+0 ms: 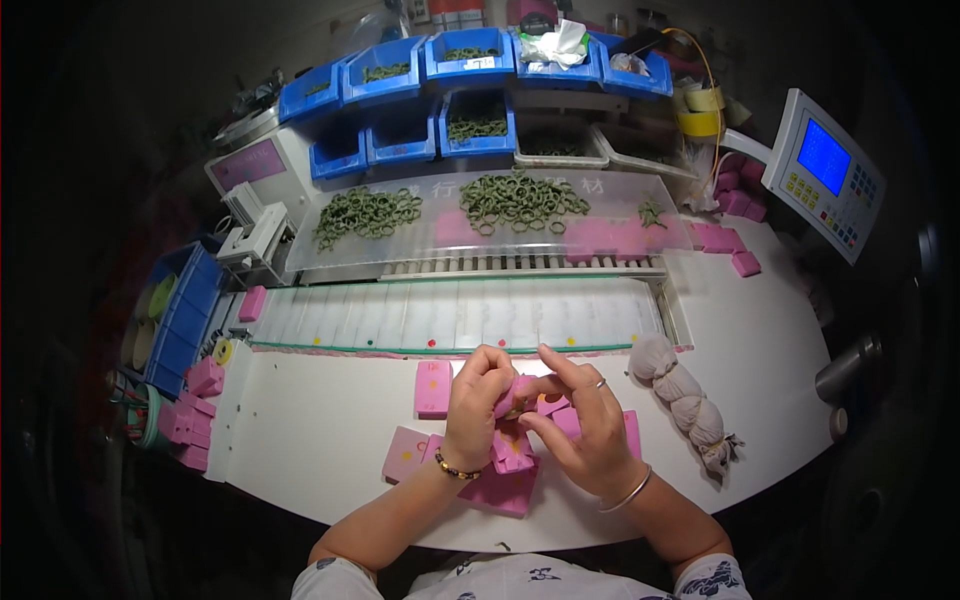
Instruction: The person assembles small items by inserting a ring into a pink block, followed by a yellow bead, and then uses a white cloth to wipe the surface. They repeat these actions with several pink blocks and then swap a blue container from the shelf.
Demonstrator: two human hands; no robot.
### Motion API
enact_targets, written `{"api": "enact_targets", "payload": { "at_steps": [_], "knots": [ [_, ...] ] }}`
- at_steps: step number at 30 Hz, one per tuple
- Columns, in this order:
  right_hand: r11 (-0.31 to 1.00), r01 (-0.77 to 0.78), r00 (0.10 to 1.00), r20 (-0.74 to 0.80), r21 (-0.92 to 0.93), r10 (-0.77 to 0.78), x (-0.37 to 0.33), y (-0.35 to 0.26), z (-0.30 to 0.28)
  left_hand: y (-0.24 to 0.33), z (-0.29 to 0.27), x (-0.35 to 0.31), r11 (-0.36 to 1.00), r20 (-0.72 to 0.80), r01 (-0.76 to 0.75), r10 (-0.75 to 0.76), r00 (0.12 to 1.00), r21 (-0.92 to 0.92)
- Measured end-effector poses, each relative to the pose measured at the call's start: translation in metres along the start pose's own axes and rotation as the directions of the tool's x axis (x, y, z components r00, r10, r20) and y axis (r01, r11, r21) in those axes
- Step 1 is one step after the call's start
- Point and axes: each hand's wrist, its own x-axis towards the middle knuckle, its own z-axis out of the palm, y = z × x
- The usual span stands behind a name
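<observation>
Pink packet (506, 402) clamped in left fingers (488, 362), right fingers (568, 372) apart close by, contact unclear; apt to slip onto the pink boxes (512, 454) below if pinched too loosely.

A small, matte pink block (507, 403) is raised between the left hand (482, 390) and the right hand (580, 418), its upper end wrapped by the left fingers and a darker, yellowish-green patch showing on the side toward the right fingertips. Fingers cover much of its outline, so whether it is whole or parted cannot be told. Directly below it in the view shows a pink piece (513, 456) with an orange-yellow mark and a notched near end, possibly joined to it.
</observation>
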Motion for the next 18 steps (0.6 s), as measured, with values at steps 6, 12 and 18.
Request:
{"api": "enact_targets", "payload": {
  "at_steps": [6, 12, 18],
  "knots": [
    [1.000, -0.010, 1.000, 0.013, 0.014, 0.010, -0.0048, 0.0034, 0.0040, 0.0045, 0.0029, -0.0017, 0.988, 0.044, -0.118, 0.114, 0.993, 0.101],
    [0.999, 0.042, 0.999, 0.032, 0.006, -0.042, -0.0030, 0.0032, 0.0051, 0.0017, 0.0007, -0.0015, 0.984, 0.047, -0.142, 0.138, 0.989, 0.109],
    [0.998, 0.066, 0.997, 0.035, -0.016, -0.066, -0.0052, -0.0004, 0.0058, -0.0046, -0.0030, 0.0030, 0.962, -0.007, -0.210, 0.215, 0.977, 0.176]
  ]
}}
